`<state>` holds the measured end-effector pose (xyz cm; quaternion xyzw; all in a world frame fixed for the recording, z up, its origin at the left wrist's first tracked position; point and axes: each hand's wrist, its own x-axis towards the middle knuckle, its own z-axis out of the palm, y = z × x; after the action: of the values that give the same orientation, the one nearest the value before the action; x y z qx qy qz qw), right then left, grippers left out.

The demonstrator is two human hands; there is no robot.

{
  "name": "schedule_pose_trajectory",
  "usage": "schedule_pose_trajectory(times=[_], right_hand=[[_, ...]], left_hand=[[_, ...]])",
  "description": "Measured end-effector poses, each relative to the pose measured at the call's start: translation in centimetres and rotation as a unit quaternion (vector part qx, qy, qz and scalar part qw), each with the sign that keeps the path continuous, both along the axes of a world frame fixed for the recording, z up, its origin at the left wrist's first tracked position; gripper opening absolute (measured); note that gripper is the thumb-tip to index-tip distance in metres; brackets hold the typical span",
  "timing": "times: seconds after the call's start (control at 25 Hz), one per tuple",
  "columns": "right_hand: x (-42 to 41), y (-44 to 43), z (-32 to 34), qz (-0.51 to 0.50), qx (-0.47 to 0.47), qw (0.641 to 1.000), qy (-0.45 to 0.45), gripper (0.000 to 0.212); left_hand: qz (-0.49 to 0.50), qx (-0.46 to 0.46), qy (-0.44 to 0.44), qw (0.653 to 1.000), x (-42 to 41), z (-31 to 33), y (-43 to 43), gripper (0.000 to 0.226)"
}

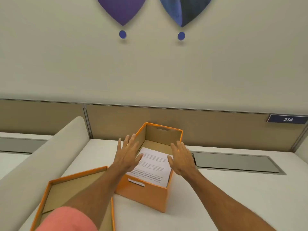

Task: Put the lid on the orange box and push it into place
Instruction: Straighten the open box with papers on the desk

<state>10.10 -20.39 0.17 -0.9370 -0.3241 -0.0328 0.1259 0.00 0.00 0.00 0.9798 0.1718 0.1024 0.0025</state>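
Sleeve: a pink sleeve (66, 220) fills the bottom-left corner, nearest you.
Lid: the orange lid (50, 194) lies upside down on the white desk (233, 197), just left of the box and partly under your left forearm; nothing holds it.
Box: the orange box (146, 195) stands open at mid-desk, its near handle slot facing you.
Contents: a stack of printed paper (153, 165) leans against the box's near wall.
Left hand: your left hand (127, 155) hovers flat over the box's left rim, fingers spread, gripping nothing.
Right hand: your right hand (182, 160) hovers at the right rim, equally loose and empty.
Behind: a grey recessed panel (236, 161) sits in the desk to the right; a tan partition (200, 124) carries a plate reading 214 (287, 119).
Progress: by the look of it, nothing is done yet. You have to pick up the lid, turn it over, seat it on the box and press it down.
Caution: the leaning paper may foul the lid unless it sits below the rim.
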Motion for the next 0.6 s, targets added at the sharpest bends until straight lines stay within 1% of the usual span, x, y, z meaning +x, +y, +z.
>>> schedule_pose_trajectory(times=[0.04,0.08,0.16,0.28,0.36,0.48,0.6], right_hand=[[0.2,0.6,-0.5,-0.018,-0.001,1.0,0.005,0.056],[0.6,1.1,-1.0,-0.037,0.018,0.999,0.011,0.052],[1.2,1.6,-2.3,-0.068,0.029,0.997,0.029,0.046],[2.4,3.0,-4.0,-0.115,0.019,0.986,0.116,0.059],[3.0,3.6,-4.7,-0.13,0.017,0.98,0.152,0.066],[3.4,4.0,-5.2,-0.148,0.02,0.975,0.165,0.074],[3.5,4.2,-5.2,-0.156,0.012,0.975,0.159,0.074]], left_hand=[[0.003,0.012,0.012,1.0,0.5,-0.6,0.8,0.06],[0.004,0.015,0.019,1.0,1.0,-1.1,1.6,0.059],[0.005,0.009,0.037,0.999,1.9,-2.2,3.1,0.057],[0.002,-0.01,0.06,0.998,3.4,-3.6,5.2,0.057],[-0.005,-0.028,0.067,0.997,4.2,-4.1,6.4,0.06],[-0.013,-0.098,0.064,0.993,4.9,-5.0,6.9,0.066],[-0.011,-0.167,0.049,0.985,5.1,-5.3,7.0,0.067]])
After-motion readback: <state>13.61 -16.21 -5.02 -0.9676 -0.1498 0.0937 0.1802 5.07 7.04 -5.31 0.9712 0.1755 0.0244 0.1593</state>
